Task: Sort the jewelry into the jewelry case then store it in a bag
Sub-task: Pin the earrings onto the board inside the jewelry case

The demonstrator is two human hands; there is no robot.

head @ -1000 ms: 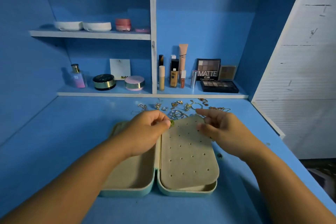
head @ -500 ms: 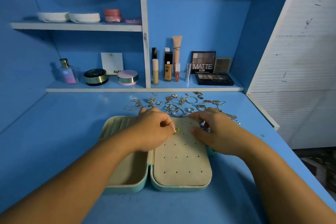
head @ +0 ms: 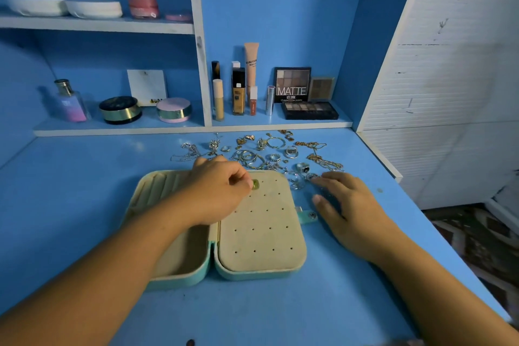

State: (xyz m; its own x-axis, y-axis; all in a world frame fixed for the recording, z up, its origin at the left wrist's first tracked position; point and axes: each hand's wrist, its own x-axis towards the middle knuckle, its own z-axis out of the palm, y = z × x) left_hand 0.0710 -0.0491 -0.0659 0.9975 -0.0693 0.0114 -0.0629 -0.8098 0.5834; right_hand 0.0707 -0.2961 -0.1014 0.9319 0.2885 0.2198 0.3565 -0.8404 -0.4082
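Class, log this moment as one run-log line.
left hand pinches green stud at case panel | right hand fingers straight, beside loose jewelry

Left hand (head: 216, 194): bare from knuckles to wrist. Right hand (head: 356, 216): bare, thumbnail short and plain. Behind each hand, left forearm (head: 118, 270) and right forearm (head: 438, 295): bare along the whole visible length

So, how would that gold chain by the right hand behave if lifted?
The gold chain lies in loose kinks, so probably floppy and light. It sits close beside a ring, so it might snag and drag it.
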